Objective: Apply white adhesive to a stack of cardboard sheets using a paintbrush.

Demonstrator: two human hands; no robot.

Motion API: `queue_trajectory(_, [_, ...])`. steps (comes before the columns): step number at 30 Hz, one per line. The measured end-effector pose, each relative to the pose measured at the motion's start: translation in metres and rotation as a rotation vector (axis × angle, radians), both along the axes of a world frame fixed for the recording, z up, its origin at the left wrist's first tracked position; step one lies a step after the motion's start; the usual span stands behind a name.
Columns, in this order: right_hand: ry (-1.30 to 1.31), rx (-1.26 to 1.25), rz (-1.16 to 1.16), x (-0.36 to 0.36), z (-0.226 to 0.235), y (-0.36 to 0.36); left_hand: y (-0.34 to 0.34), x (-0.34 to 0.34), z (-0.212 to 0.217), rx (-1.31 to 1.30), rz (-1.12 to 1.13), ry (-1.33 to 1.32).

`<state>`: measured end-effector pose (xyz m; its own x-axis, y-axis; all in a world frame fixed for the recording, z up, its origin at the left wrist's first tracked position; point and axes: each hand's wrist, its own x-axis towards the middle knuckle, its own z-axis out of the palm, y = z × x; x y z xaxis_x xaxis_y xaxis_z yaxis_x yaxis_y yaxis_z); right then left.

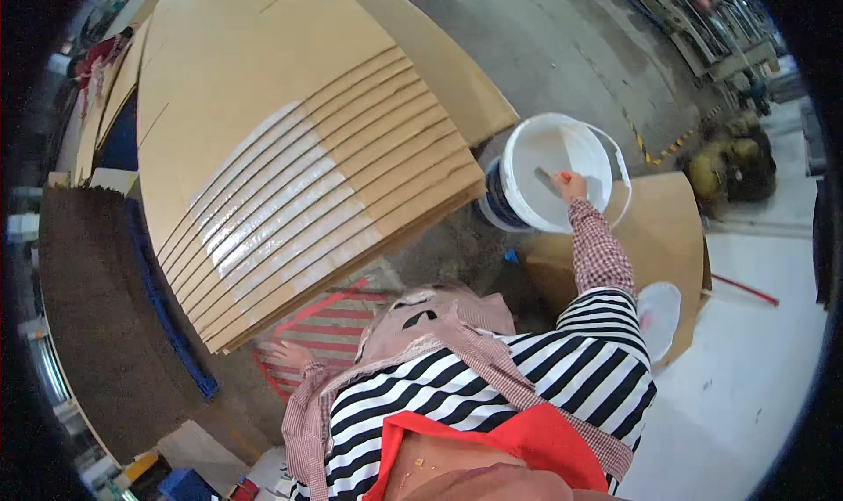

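Note:
My right hand (pixel 571 186) reaches into a white bucket (pixel 606 172), closed on a slim grey tool (pixel 545 180); its exact kind is too small to make out. The bucket has a white handle hanging at its right side and a pale inside. Fanned cardboard sheets (pixel 263 79) lie in a stepped stack at the left, with a glossy whitish wet-looking band (pixel 272 194) across their staggered edges. My left hand (pixel 291 354) hangs low near the stack's front corner, fingers stretched out and apart, holding nothing.
A brown cardboard surface (pixel 667 229) stands beside the bucket, with a white round lid (pixel 659 317) near my right arm. Red-striped floor marking (pixel 325 325) lies below the stack. A dark brown surface (pixel 79 325) with a blue edge is at left. Another person (pixel 92 62) appears far left.

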<state>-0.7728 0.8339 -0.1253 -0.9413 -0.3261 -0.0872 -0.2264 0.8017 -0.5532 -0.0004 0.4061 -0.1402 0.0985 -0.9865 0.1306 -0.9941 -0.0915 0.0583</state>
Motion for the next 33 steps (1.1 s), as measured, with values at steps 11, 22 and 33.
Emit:
queue_trajectory(11, [-0.488, -0.252, 0.0, -0.045, -0.141, -0.025, 0.076, 0.01, 0.039, 0.005, 0.301, 0.175])
queue_trajectory(22, [-0.659, 0.044, 0.262, -0.043, -0.008, -0.031, 0.008, -0.02, 0.074, -0.067, 0.418, 0.128])
queue_trajectory(33, [-0.36, -0.61, -0.234, -0.025, 0.192, 0.028, -0.188, 0.044, 0.087, -0.138, 0.226, 0.025])
